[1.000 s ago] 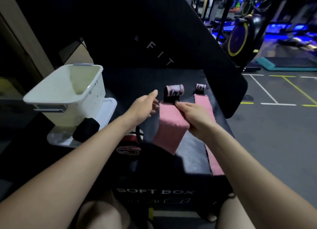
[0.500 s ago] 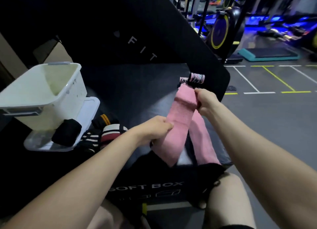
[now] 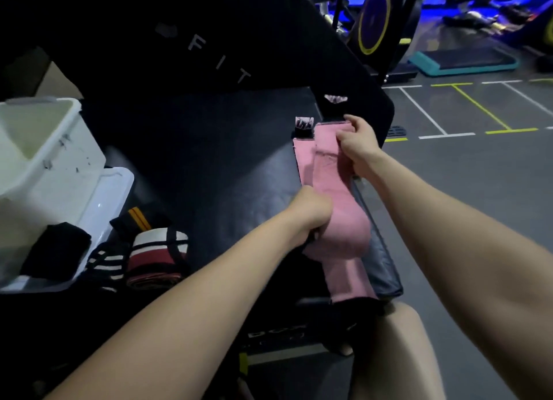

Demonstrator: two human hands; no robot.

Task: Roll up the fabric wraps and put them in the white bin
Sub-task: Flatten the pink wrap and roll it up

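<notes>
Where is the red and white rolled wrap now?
The red and white rolled wrap lies at the lower left of the head view, on the dark box top, beside the black and white striped wrap, before the white bin.

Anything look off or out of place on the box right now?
One thing: the second pink wrap lies flat with its near end hanging over the box's front edge, unrolled. The bin looks empty. Both hands grip the other pink wrap.

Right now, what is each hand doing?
Left hand: closed on the pink wrap, near end.
Right hand: pinching the same wrap's far end.
</notes>
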